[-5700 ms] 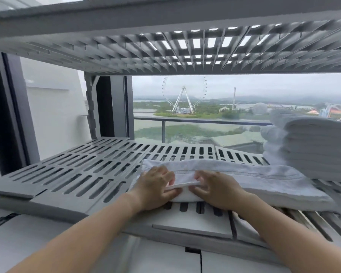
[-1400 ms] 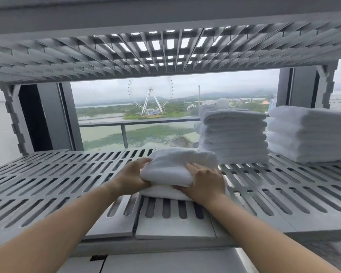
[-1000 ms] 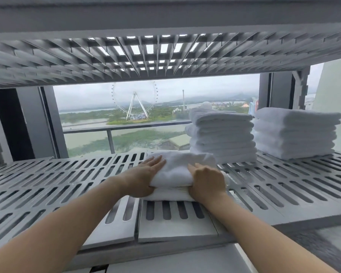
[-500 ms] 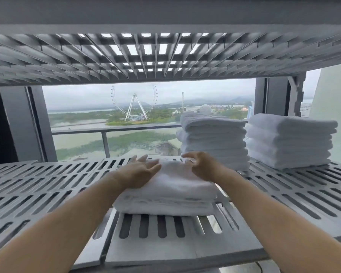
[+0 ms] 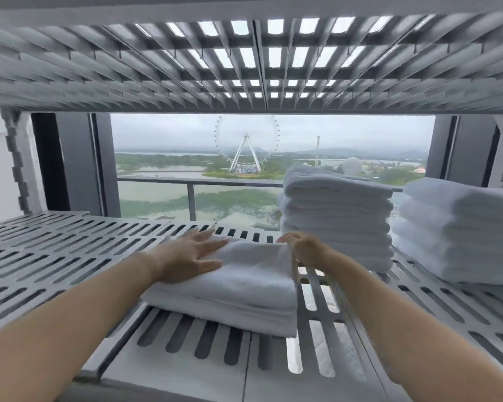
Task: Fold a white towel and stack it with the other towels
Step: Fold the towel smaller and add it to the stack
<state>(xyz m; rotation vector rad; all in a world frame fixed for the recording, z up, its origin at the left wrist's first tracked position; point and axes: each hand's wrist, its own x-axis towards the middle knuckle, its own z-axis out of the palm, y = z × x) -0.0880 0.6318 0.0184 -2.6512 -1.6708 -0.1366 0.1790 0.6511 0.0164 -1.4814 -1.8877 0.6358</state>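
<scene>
Logged slotted grey shelf (image 5: 55, 250) at far left. Next, marked left hand (image 5: 192, 256) laid flat on top of folded white towel (image 5: 244, 288), fingers straight and spread, palm pressing down, nothing gripped. Placed towel on shelf at middle front, folded into thick block, just left of nearer towel stack (image 5: 337, 216) and apart from it, not yet on any pile. Marked right hand (image 5: 305, 250) at towel's far right corner, fingers bent downward; could not tell through blur whether pinching cloth or only touching. Further right, noted second stack (image 5: 459, 230), near first but apart.

Judged risks: could spring open at top fold once pressure lifted, being held shut only by flat palm. Could shed layers or sag if picked up by one corner instead of from beneath. Could nudge tall nearer stack sideways on the way up, with right hand so close beside it. Could land skewed on top and lean the pile.

Against half a second ago: found much the same pose, left palm on top, right hand at far corner, towel in same spot. Against about a second and a half ago: no longer clasped from both sides. Against earliest frame: no longer a long strip, now a compact block.
</scene>
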